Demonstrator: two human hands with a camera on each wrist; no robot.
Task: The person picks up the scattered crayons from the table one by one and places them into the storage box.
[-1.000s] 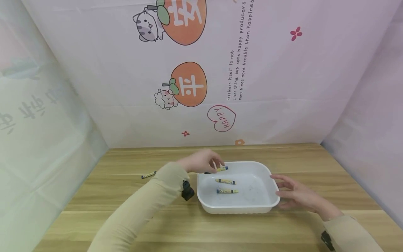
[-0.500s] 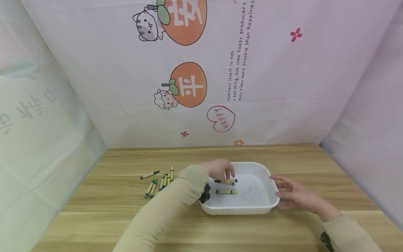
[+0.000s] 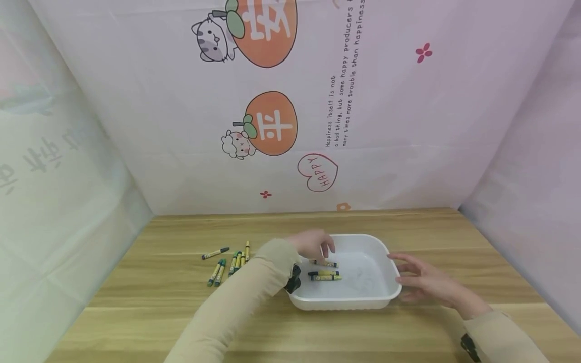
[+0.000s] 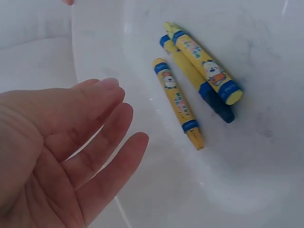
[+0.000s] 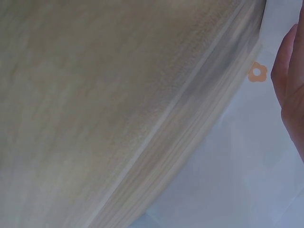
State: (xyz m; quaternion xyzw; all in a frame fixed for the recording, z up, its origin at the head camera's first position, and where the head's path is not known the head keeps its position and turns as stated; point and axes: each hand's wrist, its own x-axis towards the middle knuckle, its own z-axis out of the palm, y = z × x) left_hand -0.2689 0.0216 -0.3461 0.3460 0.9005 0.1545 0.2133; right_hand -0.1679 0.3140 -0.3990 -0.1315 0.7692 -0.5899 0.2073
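Note:
My left hand (image 3: 313, 243) hovers over the left part of a white plastic tray (image 3: 342, 304). Nothing is between its loosely bent fingers (image 4: 102, 159). Three crayons in yellow wrappers lie in the tray. Nearest those fingers is an orange-yellow crayon (image 4: 175, 97); a dark crayon (image 4: 218, 105) and a pale yellow crayon (image 4: 204, 66) lie side by side farther along. At the tray's right side, my right hand (image 3: 428, 282) touches the rim with extended fingers. Only part of that hand shows at the edge of the right wrist view.
Left of the tray, several more crayons (image 3: 238, 261) lie on the wooden table (image 3: 136, 302), green and yellow ones among them. A separate dark crayon (image 3: 215, 253) lies behind them. A printed white cloth (image 3: 386, 151) rises behind the table.
My left hand has moved right over the tray with a dark crayon and let it go; it now lies beside the pale yellow one. The right hand stays at the rim.

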